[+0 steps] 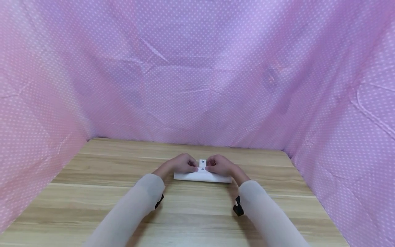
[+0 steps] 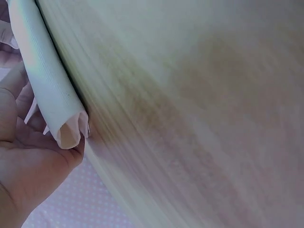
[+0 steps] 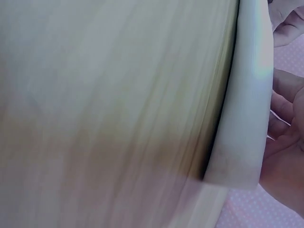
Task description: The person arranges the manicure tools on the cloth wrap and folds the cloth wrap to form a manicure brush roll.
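Observation:
A white rolled-up pouch [image 1: 202, 176] lies crosswise on the table, with a short strap [image 1: 202, 164] standing up from its middle. One round metal snap shows near the strap's tip and another at its base. My left hand [image 1: 184, 163] grips the roll just left of the strap, thumb on top and fingers curled behind. On the other side, my right hand [image 1: 220, 165] holds it the same way. The left wrist view shows the hollow, folded end of the pouch [image 2: 50, 76] beside the left palm. In the right wrist view, the roll partly hides the right fingers [image 3: 282, 102].
The wooden table [image 1: 108, 192] has light grain and a rounded far edge. Pink polka-dot cloth [image 1: 191, 96] hangs behind it and along both sides. Dark wrist-camera mounts [image 1: 238, 207] sit under the white sleeves [image 1: 129, 202].

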`<state>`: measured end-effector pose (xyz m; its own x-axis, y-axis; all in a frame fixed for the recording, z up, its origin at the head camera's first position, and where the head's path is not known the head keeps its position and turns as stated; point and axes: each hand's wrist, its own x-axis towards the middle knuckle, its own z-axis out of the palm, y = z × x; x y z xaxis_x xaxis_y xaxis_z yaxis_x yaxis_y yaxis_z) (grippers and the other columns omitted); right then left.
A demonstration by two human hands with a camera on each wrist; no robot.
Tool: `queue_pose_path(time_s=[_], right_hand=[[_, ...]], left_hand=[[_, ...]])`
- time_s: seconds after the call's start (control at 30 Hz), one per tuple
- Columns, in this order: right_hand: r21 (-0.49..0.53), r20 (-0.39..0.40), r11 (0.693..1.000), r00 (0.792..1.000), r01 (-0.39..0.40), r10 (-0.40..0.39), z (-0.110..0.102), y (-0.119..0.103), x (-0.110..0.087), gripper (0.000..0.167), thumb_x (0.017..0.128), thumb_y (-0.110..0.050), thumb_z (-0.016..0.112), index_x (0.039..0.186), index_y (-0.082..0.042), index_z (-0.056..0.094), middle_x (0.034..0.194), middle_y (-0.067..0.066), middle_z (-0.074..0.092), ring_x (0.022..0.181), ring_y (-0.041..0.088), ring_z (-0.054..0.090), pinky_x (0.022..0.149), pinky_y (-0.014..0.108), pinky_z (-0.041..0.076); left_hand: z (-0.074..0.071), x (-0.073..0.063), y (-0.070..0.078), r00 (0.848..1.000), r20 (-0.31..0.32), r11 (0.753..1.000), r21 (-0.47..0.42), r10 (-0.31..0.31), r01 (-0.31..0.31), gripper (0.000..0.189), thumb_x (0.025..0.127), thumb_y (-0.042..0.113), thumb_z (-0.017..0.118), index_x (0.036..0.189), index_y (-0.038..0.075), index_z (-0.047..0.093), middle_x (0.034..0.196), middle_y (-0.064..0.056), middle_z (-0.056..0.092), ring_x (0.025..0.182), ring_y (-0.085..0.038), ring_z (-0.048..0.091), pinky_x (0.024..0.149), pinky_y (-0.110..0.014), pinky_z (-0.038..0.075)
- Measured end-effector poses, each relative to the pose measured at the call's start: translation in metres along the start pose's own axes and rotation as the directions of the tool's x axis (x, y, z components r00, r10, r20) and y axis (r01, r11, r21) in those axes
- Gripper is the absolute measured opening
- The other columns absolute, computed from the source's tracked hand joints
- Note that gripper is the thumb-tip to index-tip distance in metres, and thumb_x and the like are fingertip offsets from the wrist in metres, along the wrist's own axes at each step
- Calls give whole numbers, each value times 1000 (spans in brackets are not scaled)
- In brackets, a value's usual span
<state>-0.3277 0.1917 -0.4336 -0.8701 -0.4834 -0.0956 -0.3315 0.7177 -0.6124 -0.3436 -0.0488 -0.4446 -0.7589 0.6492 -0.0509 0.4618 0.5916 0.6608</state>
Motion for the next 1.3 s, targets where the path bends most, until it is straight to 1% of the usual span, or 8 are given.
queue_pose_path(time_s=[0.1, 0.2, 0.47, 0.7, 0.83, 0.93, 1.17, 1.3], right_hand=[[49, -18, 999, 1000, -17, 18, 2, -2, 2, 34, 97, -15, 70, 127, 0, 65, 104, 5, 71, 98, 17, 64, 90, 37, 52], [95, -35, 995, 999, -3, 6, 4, -2, 3, 35, 94, -9, 71, 127, 0, 64, 103, 8, 71, 97, 19, 66, 88, 37, 53], [165, -73, 986, 997, 23, -11, 8, 0, 5, 21, 92, -3, 73, 112, -5, 68, 99, 4, 69, 92, 18, 65, 81, 32, 51], [161, -96, 985, 994, 62, -46, 8, -3, 5, 12, 95, -6, 70, 107, -9, 70, 99, 3, 68, 90, 17, 64, 80, 33, 50], [152, -125, 984, 989, 93, -74, 9, -4, 6, 9, 95, -7, 70, 103, -10, 73, 97, 1, 70, 88, 14, 64, 82, 31, 50], [136, -135, 984, 986, 116, -97, 9, -3, 7, 7, 93, -6, 73, 99, -10, 75, 94, -1, 72, 85, 9, 64, 80, 28, 50], [59, -129, 981, 976, 185, -176, 8, -5, 5, 7, 89, -1, 75, 93, -7, 76, 85, -2, 74, 76, 5, 63, 71, 24, 52], [7, -124, 975, 968, 222, -219, 8, -9, 0, 10, 89, 4, 74, 92, -5, 77, 87, 2, 75, 79, 7, 65, 73, 25, 54]], left_hand=[[0, 1, 0, 999, 0, 999, -17, -46, 46, 10, 97, 22, 72, 99, 16, 80, 96, 8, 73, 89, -8, 60, 88, -32, 49], [1, 2, 1, 997, -4, 997, -34, -74, 74, 10, 95, 24, 74, 98, 16, 80, 99, 7, 74, 91, -9, 60, 89, -34, 48], [1, 4, 3, 995, -14, 993, -63, -102, 101, 10, 94, 24, 76, 96, 16, 81, 96, 7, 74, 89, -9, 60, 89, -34, 49], [1, 3, 2, 993, -25, 991, -81, -113, 111, 11, 94, 25, 76, 96, 16, 82, 99, 5, 75, 91, -9, 61, 90, -35, 49], [0, 3, 3, 992, -25, 988, -90, -126, 123, 12, 94, 26, 76, 97, 17, 82, 101, 4, 76, 94, -10, 62, 93, -37, 49], [0, 3, 3, 992, -26, 988, -91, -126, 123, 11, 94, 26, 76, 97, 17, 82, 101, 4, 76, 95, -11, 63, 94, -39, 49], [0, 3, 1, 989, -28, 986, -83, -146, 143, 12, 94, 28, 76, 97, 18, 82, 103, 5, 76, 99, -10, 62, 96, -38, 48], [1, 2, 1, 989, -33, 987, -77, -147, 144, 14, 94, 28, 75, 98, 17, 82, 105, 4, 76, 103, -12, 64, 98, -41, 49]])
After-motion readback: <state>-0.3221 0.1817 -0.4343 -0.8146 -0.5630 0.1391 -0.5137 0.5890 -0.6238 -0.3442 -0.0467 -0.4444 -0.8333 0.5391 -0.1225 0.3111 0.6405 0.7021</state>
